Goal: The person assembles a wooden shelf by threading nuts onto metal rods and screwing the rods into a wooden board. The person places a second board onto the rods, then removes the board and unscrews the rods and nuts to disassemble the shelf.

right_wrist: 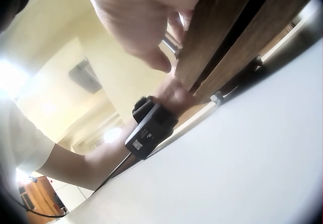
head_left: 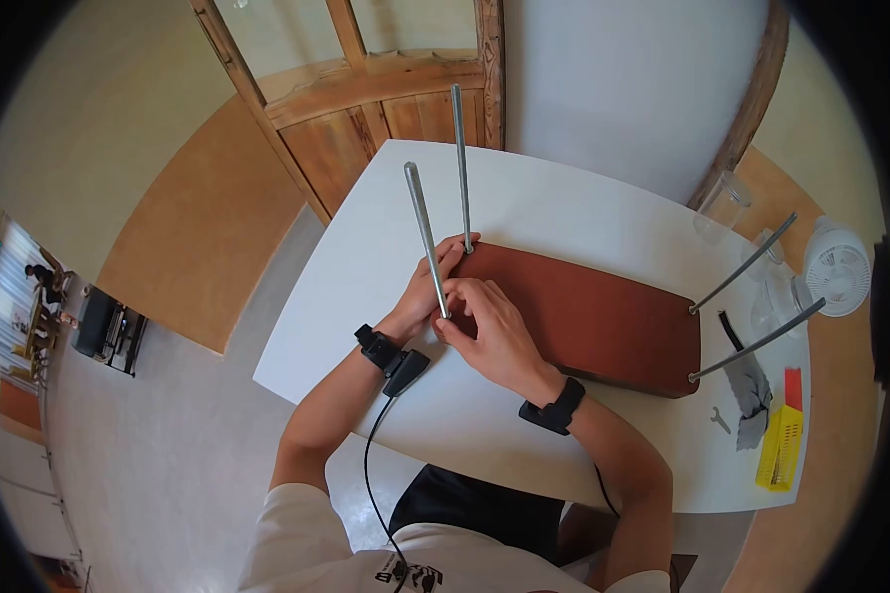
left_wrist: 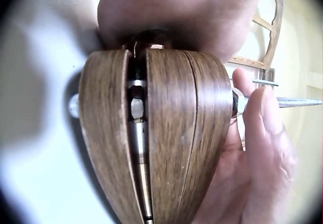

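**Close work at nine o'clock**

The brown board lies on the white table, straight in front of the person, who is at six. Metal rods stand at its corners: one at nine, another at ten, a pair out toward three and four. The right hand pinches the nine o'clock rod's foot, by a nut. The left hand lies along that same end; I can't tell whether it grips. I'd guess the nut is being finger-tightened. Next seems to call for a steady board and upright rod, then perhaps the wrench at four.
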`<action>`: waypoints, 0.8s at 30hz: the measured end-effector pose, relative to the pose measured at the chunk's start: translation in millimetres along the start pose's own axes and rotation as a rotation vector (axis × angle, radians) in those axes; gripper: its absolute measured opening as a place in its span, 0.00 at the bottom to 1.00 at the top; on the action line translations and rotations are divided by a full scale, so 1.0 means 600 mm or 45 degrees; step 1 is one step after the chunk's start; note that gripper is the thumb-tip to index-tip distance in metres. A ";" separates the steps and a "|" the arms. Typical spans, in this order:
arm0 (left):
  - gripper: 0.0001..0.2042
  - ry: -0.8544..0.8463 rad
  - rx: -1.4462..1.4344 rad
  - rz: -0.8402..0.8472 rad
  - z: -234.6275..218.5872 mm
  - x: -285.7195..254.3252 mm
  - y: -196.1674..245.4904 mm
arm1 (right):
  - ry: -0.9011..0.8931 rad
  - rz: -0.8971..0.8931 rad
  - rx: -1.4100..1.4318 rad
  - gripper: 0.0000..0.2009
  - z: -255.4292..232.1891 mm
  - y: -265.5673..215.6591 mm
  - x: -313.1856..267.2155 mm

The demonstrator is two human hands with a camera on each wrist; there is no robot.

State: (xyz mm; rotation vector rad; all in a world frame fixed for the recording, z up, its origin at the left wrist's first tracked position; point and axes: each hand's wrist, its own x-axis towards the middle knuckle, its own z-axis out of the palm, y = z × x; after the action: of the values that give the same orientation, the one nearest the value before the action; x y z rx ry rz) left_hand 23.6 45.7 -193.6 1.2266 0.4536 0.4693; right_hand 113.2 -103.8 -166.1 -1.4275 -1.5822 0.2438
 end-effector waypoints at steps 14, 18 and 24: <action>0.22 0.015 -0.005 0.040 0.001 0.004 -0.006 | 0.076 -0.113 0.086 0.13 -0.006 -0.008 0.003; 0.22 -0.061 -0.004 0.022 -0.013 0.004 -0.007 | 0.005 0.031 0.046 0.13 -0.002 -0.002 -0.001; 0.21 -0.050 0.025 0.082 -0.011 0.008 -0.011 | 0.062 -0.116 0.019 0.12 -0.006 -0.009 0.000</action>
State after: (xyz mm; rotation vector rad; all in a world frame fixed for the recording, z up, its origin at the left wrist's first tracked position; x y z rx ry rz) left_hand 24.4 52.0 -202.2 1.2697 0.3873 0.4958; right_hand 112.5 -106.7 -160.4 -1.3368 -1.5982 0.1657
